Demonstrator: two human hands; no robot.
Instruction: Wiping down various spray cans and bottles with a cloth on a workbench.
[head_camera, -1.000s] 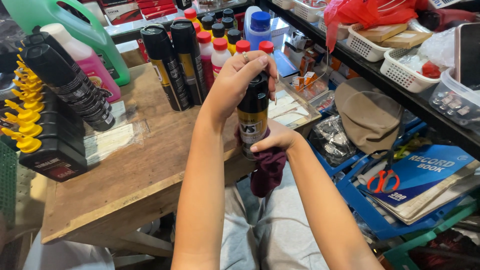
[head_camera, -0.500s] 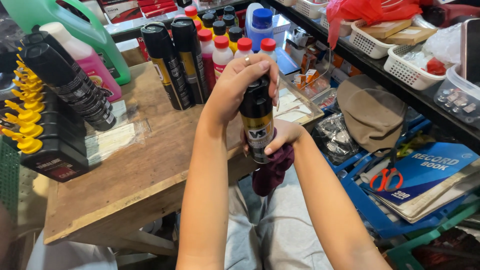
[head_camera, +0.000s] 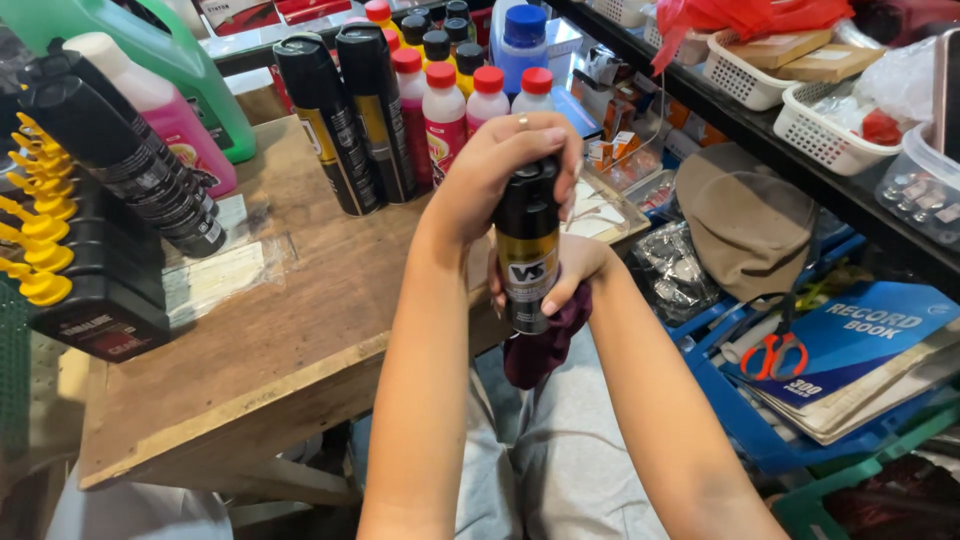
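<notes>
Black cylindrical spray can with gold label band (head_camera: 527, 255) held upright in front of the person's lap, just off the near edge of the worn wooden table (head_camera: 270, 340). Left hand (head_camera: 495, 175) arches over the can's top, fingers curled down around the cap, ring on one finger. Right hand (head_camera: 560, 275) wraps the can's lower body from behind, fingers closed on it, with a dark maroon cloth (head_camera: 540, 350) bunched under the palm. Both forearms rise from the bottom of the view.

On the table: two tall black cans (head_camera: 345, 115), red-capped white bottles (head_camera: 465, 115), a pink bottle (head_camera: 165, 110), a green jug (head_camera: 140, 40), black yellow-nozzled bottles (head_camera: 50, 260). Right: shelf with white baskets (head_camera: 830, 130), tan cap (head_camera: 745, 220), blue book (head_camera: 860, 340), orange-handled scissors (head_camera: 778, 352).
</notes>
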